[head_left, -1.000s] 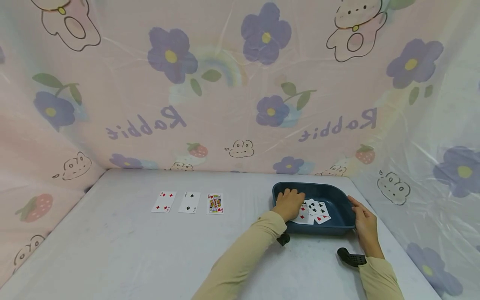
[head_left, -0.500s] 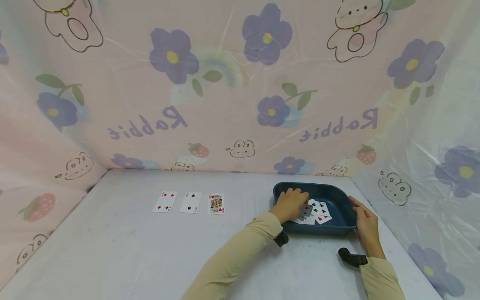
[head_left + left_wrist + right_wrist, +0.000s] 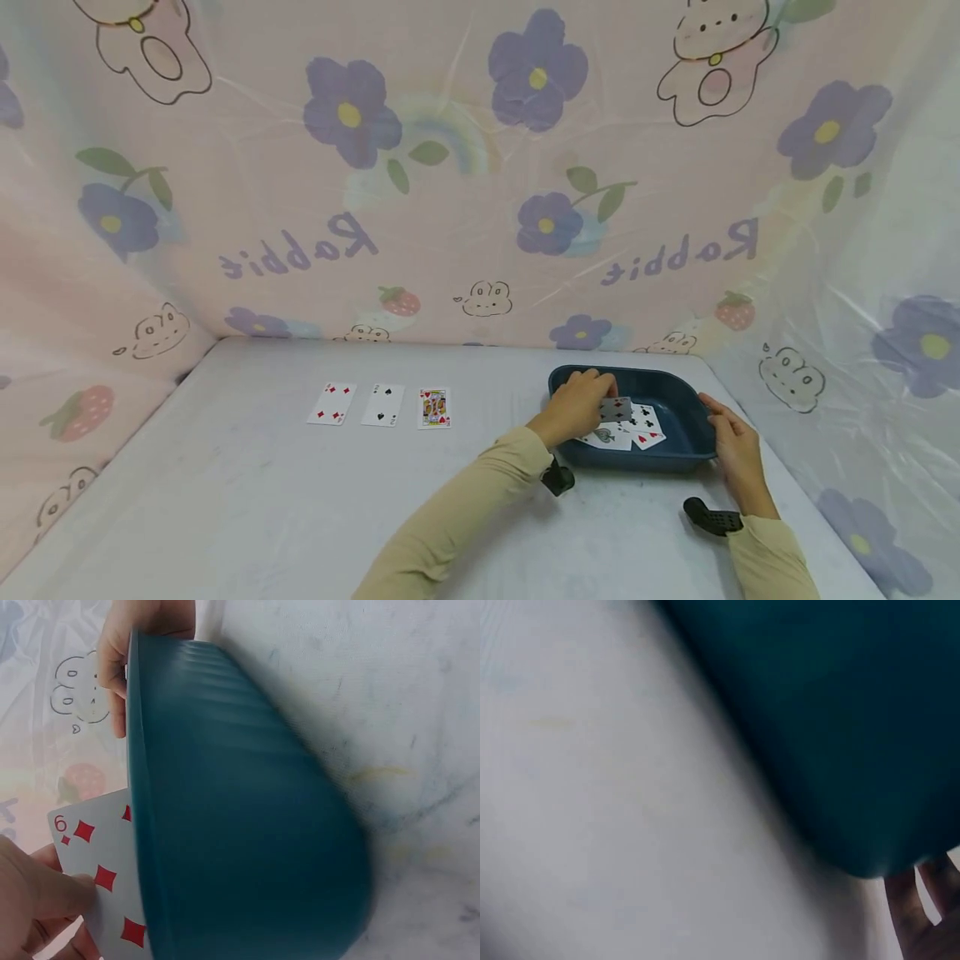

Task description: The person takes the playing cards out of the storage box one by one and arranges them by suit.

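My left hand (image 3: 573, 408) pinches a diamonds playing card (image 3: 105, 877) between thumb and fingers, tilted up at the near left side of the dark teal basin (image 3: 682, 417). In the left wrist view, the basin's wall hides part of that card. Below it in the basin lie several overlapping cards, among them one with a large spade (image 3: 604, 436), a clubs card (image 3: 647, 414) and a hearts card (image 3: 649, 440). My right hand (image 3: 737, 446) grips the basin's right rim; in the right wrist view only some fingers (image 3: 907, 907) show at the basin's corner.
Face up in a row on the white table (image 3: 300, 500) lie a four of diamonds (image 3: 332, 403), a two of spades (image 3: 383, 405) and a king of hearts (image 3: 434, 408). Rabbit-and-flower sheeting (image 3: 450, 192) encloses the back and sides.
The left hand has drawn back slightly to the left and lifted the diamonds card off the pile, uncovering the large spade. The right hand keeps its grip on the basin.
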A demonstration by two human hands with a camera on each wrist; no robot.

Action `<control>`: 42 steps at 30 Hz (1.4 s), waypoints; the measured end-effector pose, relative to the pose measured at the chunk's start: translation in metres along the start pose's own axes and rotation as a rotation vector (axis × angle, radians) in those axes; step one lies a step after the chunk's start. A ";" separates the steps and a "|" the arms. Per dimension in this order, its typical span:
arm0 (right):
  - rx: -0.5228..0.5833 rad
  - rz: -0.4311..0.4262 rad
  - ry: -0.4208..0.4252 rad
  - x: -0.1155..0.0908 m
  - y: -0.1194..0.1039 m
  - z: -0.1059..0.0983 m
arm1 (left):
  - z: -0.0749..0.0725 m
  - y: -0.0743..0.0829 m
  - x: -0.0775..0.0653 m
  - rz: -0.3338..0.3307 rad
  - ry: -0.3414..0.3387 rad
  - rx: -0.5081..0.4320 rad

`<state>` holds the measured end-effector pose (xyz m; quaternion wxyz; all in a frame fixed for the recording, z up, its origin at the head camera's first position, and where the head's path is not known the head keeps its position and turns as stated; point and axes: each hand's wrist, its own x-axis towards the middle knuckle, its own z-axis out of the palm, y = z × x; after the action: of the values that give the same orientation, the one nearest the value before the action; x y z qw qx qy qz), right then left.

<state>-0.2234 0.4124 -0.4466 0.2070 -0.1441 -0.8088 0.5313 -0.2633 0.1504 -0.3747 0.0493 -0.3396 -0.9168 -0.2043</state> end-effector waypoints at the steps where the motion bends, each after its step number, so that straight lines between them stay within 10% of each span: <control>1: -0.021 -0.015 -0.013 0.000 -0.001 -0.002 | -0.001 0.000 0.000 0.002 0.008 -0.009; 10: -0.085 -0.088 -0.075 0.001 -0.008 -0.010 | -0.003 -0.010 -0.006 0.073 0.107 -0.131; 21: -0.023 0.018 -0.116 0.009 -0.011 -0.007 | -0.013 -0.015 -0.012 0.150 0.264 -0.344; 33: 0.183 0.049 -0.197 0.009 -0.008 -0.006 | -0.032 -0.021 -0.029 0.142 0.276 -0.487; 42: 0.077 0.045 -0.100 0.007 -0.006 0.002 | -0.044 -0.033 -0.040 0.056 0.232 -0.632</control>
<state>-0.2305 0.4119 -0.4400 0.1598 -0.1273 -0.7937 0.5730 -0.2560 0.0855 -0.3549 0.0510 -0.3375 -0.7869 -0.5141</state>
